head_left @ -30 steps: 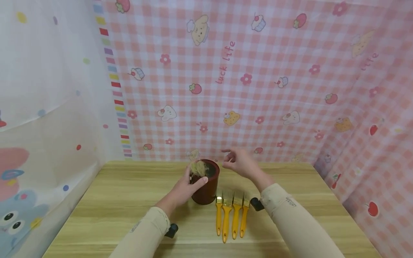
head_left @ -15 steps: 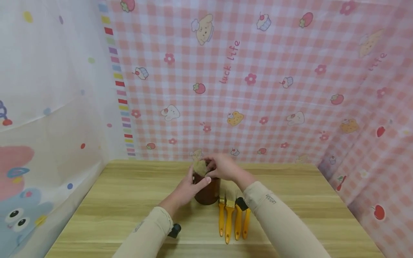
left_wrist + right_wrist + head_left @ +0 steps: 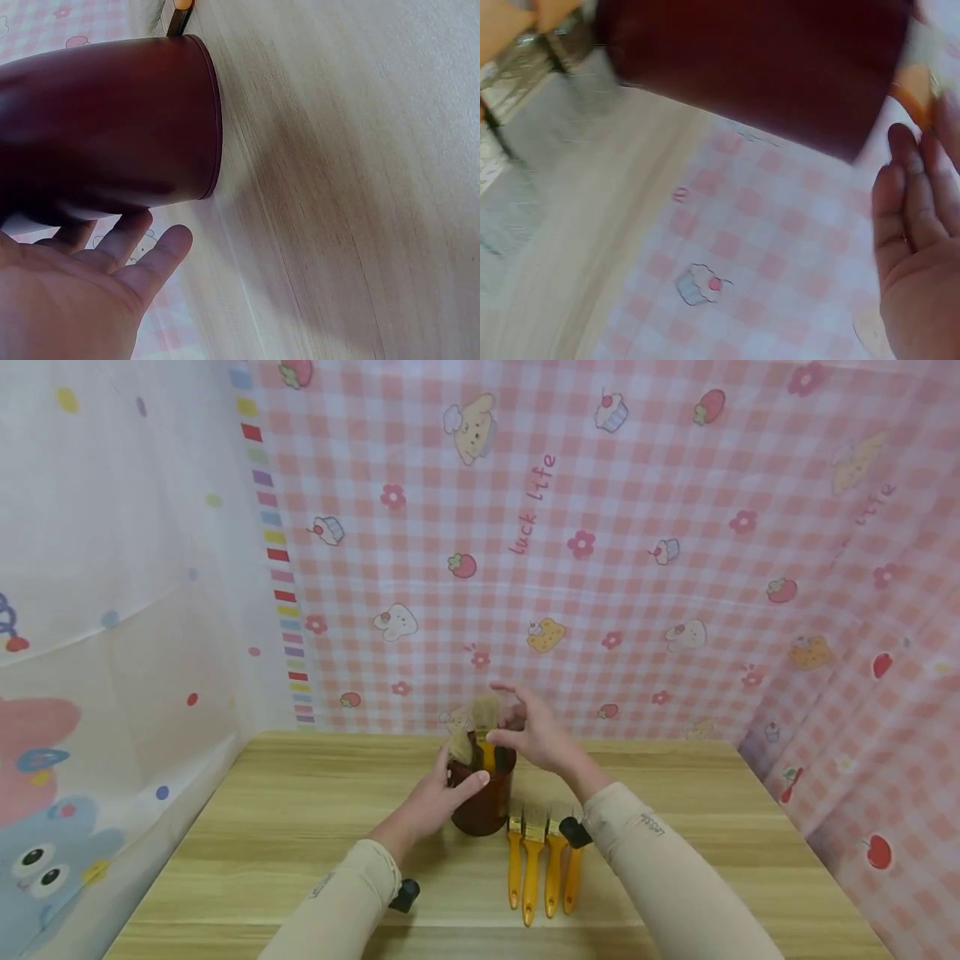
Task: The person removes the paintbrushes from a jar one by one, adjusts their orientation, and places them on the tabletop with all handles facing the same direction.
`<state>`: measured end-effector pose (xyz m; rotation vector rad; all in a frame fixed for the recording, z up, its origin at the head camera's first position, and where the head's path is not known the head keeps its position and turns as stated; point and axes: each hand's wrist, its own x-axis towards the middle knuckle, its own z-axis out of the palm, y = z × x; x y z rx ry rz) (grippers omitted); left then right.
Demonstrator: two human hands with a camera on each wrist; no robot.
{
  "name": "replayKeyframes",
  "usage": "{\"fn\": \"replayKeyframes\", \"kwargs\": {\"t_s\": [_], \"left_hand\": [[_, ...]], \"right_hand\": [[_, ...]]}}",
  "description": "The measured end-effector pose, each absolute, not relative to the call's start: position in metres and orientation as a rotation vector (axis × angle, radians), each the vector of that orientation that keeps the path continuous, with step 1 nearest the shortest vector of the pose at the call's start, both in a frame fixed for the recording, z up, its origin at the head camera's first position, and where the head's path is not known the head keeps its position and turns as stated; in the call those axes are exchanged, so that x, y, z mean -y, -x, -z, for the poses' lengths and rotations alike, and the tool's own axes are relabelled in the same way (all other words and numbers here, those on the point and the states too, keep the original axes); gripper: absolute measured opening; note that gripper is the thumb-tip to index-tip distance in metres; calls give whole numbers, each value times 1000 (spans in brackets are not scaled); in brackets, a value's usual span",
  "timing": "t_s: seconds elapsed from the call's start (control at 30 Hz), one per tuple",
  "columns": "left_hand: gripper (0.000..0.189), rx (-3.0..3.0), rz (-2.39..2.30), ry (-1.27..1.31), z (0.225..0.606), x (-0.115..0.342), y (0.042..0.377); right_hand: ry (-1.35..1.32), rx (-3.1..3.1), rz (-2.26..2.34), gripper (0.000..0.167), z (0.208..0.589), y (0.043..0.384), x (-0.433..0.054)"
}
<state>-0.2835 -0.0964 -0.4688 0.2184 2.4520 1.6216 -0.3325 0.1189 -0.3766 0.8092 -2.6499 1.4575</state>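
Observation:
My left hand (image 3: 435, 800) grips a dark reddish-brown cylindrical pot (image 3: 480, 814), thumb on its near side by the rim. The left wrist view shows the pot's smooth wall (image 3: 127, 120) with the fingers behind it. At the pot's mouth my right hand (image 3: 536, 735) pinches a paintbrush (image 3: 487, 752), bristles up, its orange handle still partly inside the pot. The index finger sticks out past the bristles. Another pale bristle head (image 3: 459, 747) leans at the pot's left rim. In the right wrist view, the orange handle (image 3: 915, 94) shows near the fingertips.
Several orange-handled paintbrushes (image 3: 531, 868) lie side by side on the wooden table (image 3: 300, 827), right of the pot, bristles away from me. A pink checked cloth (image 3: 420, 568) hangs behind. Black wrist pieces (image 3: 405, 895) jut from the sleeves.
My right hand came from the right of the pot, reached into its mouth, and has risen with a paintbrush. The left hand keeps its grip. The brushes on the table lie as before.

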Motion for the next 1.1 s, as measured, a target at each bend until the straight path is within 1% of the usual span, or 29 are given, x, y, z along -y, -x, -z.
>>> {"fn": "replayKeyframes", "kwargs": {"t_s": [0.13, 0.23, 0.3, 0.4, 0.53, 0.7, 0.8, 0.9, 1.1], "left_hand": [[96, -2471, -1630, -240, 470, 96, 284], [91, -2473, -1636, -252, 470, 96, 283], [91, -2471, -1629, -245, 470, 96, 282], [93, -2477, -1609, -230, 469, 95, 281], [92, -2484, -1610, -236, 468, 95, 282], [88, -2485, -1629, -243, 469, 94, 282], [87, -2490, -1620, -245, 470, 93, 282], [88, -2494, -1603, -242, 470, 93, 282], [90, -2484, -1600, -217, 467, 94, 280]], "right_hand": [[-558, 2424, -1718, 75, 353, 333, -141], [-390, 2287, -1834, 76, 339, 334, -168], [-295, 2266, -1852, 78, 335, 334, -191], [-221, 2337, -1846, 83, 341, 332, -230], [-159, 2579, -1753, 87, 363, 322, -270], [-129, 2830, -1726, 87, 411, 300, -294], [-84, 2894, -1822, 87, 440, 283, -302], [-45, 2915, -1920, 88, 459, 270, -305], [-29, 2903, -2113, 89, 475, 260, -300]]}}
